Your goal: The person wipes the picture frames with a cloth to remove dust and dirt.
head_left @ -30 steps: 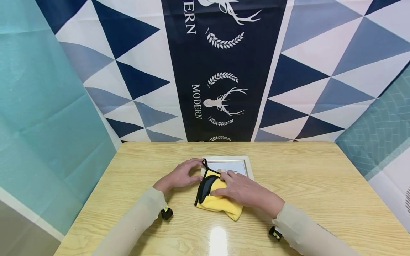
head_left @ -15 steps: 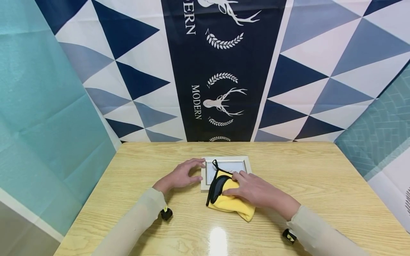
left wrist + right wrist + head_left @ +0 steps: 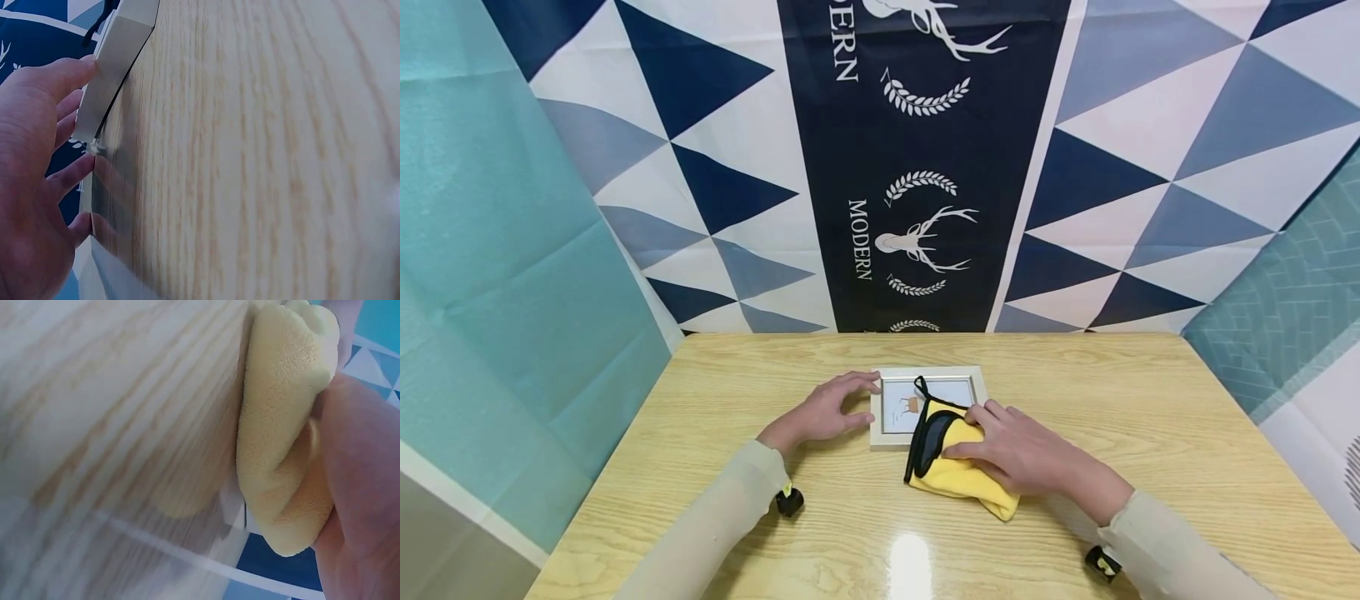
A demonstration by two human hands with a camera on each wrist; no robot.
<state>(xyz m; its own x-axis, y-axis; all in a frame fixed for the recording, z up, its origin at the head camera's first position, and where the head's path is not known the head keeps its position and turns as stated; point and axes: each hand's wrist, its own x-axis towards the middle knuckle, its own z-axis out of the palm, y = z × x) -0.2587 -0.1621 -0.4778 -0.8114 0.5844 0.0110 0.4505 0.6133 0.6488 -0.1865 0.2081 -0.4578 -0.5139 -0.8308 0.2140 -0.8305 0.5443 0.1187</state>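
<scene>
A white picture frame (image 3: 891, 442) with a small orange-brown drawing lies flat on the wooden table. My left hand (image 3: 827, 408) is at its left edge, fingers loosely extended; the left wrist view shows the thumb against the side of the frame (image 3: 112, 75). Over the frame's lower right part is a yellow cleaning cloth (image 3: 966, 479) with black edging, a dark grey patch and a hanging loop. My right hand (image 3: 1033, 454) grips this cloth, which is bunched under the fingers. In the right wrist view, the folded cloth (image 3: 275, 419) rests low over the tabletop.
The light wooden table (image 3: 760, 533) reaches back to a patterned curtain (image 3: 925, 150) with triangles and deer heads. A teal cloth wall (image 3: 520, 250) stands on the left. Small black devices (image 3: 789, 502) are strapped at both wrists.
My right hand has slid the yellow cloth to the right across the frame, uncovering the drawing and the frame's lower left corner. The left hand has stayed in place.
</scene>
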